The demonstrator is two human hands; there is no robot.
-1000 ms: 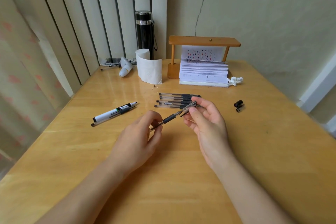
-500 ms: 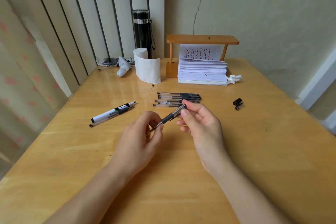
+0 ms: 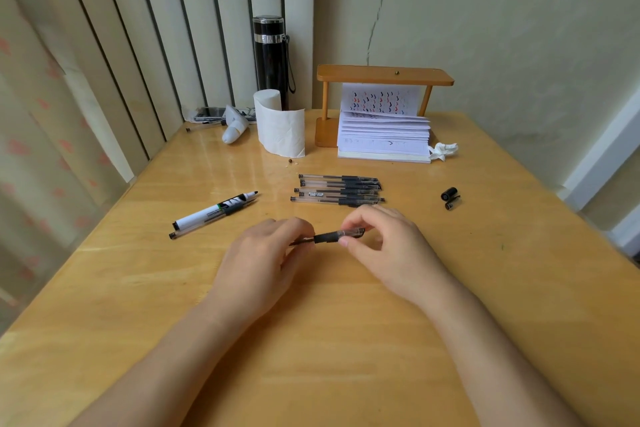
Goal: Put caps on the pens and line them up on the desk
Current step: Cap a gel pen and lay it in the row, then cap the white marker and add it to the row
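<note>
Pinching one pen (image 3: 334,236) together, left hand (image 3: 263,263) and right hand (image 3: 391,253) hover before pen row (image 3: 337,191).

Light: soft, even daylight; bright.
Glare: pale sheen on the desk (image 3: 214,166), upper left (beside the blinds (image 3: 138,28)).
Shadows: faint, soft-edged, centre.
Blur: slight, centre.
Edges: straight lines lean outward, left and right.

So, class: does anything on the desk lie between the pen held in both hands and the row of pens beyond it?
Nothing visible does. Only bare desk separates the held pen from the row of pens; the marker lies off left, two black caps off right.
</note>
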